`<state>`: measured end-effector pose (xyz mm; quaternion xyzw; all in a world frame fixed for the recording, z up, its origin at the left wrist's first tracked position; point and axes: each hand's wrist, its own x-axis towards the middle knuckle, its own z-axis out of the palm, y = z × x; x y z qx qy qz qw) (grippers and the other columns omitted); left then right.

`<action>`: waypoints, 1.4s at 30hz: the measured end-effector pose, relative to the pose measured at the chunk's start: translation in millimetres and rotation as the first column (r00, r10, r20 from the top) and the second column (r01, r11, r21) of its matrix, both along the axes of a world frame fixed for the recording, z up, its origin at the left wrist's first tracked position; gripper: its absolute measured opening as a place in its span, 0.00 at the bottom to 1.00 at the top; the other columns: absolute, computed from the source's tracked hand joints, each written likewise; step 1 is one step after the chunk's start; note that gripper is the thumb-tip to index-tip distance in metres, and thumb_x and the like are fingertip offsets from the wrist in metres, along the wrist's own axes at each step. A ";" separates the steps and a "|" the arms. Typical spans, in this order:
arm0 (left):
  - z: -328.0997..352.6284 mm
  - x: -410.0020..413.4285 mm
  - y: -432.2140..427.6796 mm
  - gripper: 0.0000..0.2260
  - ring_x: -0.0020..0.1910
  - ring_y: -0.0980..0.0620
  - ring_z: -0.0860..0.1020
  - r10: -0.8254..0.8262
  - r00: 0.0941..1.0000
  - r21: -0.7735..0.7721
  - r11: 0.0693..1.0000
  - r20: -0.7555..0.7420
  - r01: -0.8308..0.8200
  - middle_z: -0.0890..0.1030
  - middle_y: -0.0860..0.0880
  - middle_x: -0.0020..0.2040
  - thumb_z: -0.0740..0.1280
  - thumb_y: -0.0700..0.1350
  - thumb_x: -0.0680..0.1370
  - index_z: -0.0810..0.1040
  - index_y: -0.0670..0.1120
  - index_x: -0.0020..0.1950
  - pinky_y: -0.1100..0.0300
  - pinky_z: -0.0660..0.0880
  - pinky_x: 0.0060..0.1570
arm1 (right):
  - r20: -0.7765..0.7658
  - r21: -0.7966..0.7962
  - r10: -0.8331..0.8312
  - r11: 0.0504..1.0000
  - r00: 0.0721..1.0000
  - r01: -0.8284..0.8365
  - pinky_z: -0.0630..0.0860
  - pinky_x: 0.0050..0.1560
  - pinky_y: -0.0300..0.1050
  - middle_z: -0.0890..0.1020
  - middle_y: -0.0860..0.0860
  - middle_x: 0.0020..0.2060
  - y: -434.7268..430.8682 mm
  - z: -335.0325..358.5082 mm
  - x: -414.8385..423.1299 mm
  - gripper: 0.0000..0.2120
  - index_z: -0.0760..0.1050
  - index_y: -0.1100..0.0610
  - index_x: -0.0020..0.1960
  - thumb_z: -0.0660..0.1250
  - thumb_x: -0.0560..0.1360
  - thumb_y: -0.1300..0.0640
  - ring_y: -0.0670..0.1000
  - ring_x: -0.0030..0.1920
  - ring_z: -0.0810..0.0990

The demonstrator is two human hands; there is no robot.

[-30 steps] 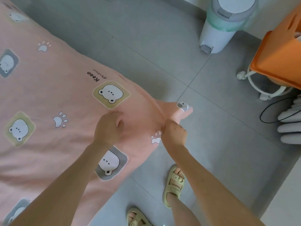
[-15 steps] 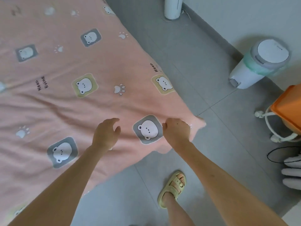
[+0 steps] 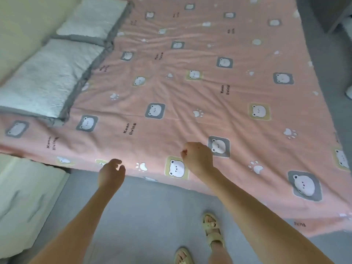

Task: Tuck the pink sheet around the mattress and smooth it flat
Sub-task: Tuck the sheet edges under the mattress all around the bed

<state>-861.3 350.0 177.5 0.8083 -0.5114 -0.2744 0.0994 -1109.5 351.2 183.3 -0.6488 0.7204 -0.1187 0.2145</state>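
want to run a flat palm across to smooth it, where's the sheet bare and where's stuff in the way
The pink sheet lies bare across its middle and right side, from the near edge by the left hand and right hand up to the far end. It is crowded only at the left, where two grey-edged pillows lie along that side.

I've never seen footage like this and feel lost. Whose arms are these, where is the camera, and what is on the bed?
The camera sits on a person's head, looking down, so the two bare arms are that person's own. The left hand hangs loosely curled near the bed's edge and holds nothing. The right hand is curled above the pink bear-print cotton sheet; whether it pinches any cloth is unclear. The sheet lies spread over the mattress, with some creases. Two white fluffy pillows with grey borders lie at the left. Pale green sandals stand on the grey floor.
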 end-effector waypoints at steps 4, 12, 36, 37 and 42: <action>4.8 88.2 8.7 0.13 0.58 0.41 0.76 0.263 0.964 -0.007 0.965 -0.038 -0.263 0.79 0.41 0.60 0.61 0.39 0.78 0.75 0.41 0.61 0.53 0.71 0.56 | -0.026 -0.035 0.208 0.977 0.978 -0.209 0.65 0.36 0.44 0.82 0.55 0.41 -46.9 14.9 93.6 0.07 0.73 0.58 0.38 0.59 0.73 0.60 0.57 0.41 0.75; 1.2 216.9 -26.5 0.12 0.52 0.38 0.77 0.673 0.736 -0.029 0.736 -0.078 -0.676 0.80 0.37 0.52 0.57 0.41 0.79 0.77 0.38 0.55 0.53 0.72 0.49 | -0.008 -0.063 0.566 0.822 0.824 -0.566 0.71 0.37 0.44 0.81 0.52 0.37 -157.1 17.5 247.1 0.07 0.77 0.58 0.39 0.60 0.72 0.63 0.55 0.42 0.77; -43.7 651.1 -248.4 0.10 0.42 0.44 0.73 0.878 0.456 -0.181 0.429 -0.149 -0.885 0.74 0.47 0.43 0.54 0.36 0.77 0.72 0.45 0.41 0.55 0.71 0.40 | -0.098 -0.264 0.824 0.519 0.558 -0.813 0.68 0.38 0.44 0.81 0.54 0.41 -449.3 -2.6 738.9 0.10 0.79 0.60 0.47 0.59 0.77 0.59 0.55 0.41 0.75; -49.3 676.3 -259.0 0.10 0.44 0.44 0.74 0.876 0.455 -0.171 0.430 -0.157 -0.886 0.74 0.48 0.44 0.54 0.36 0.77 0.73 0.45 0.44 0.55 0.71 0.42 | -0.107 -0.264 0.813 0.531 0.572 -0.805 0.66 0.36 0.43 0.80 0.54 0.38 -458.7 -9.5 768.1 0.11 0.78 0.61 0.45 0.58 0.78 0.58 0.55 0.38 0.74; -82.6 783.8 -306.2 0.17 0.27 0.50 0.65 0.851 0.512 -0.085 0.505 -0.115 -0.859 0.67 0.47 0.29 0.55 0.42 0.80 0.66 0.43 0.30 0.59 0.64 0.30 | -0.190 -0.193 0.801 0.537 0.568 -0.821 0.62 0.35 0.43 0.77 0.55 0.36 -491.7 -45.1 898.5 0.14 0.74 0.61 0.41 0.55 0.79 0.57 0.54 0.36 0.70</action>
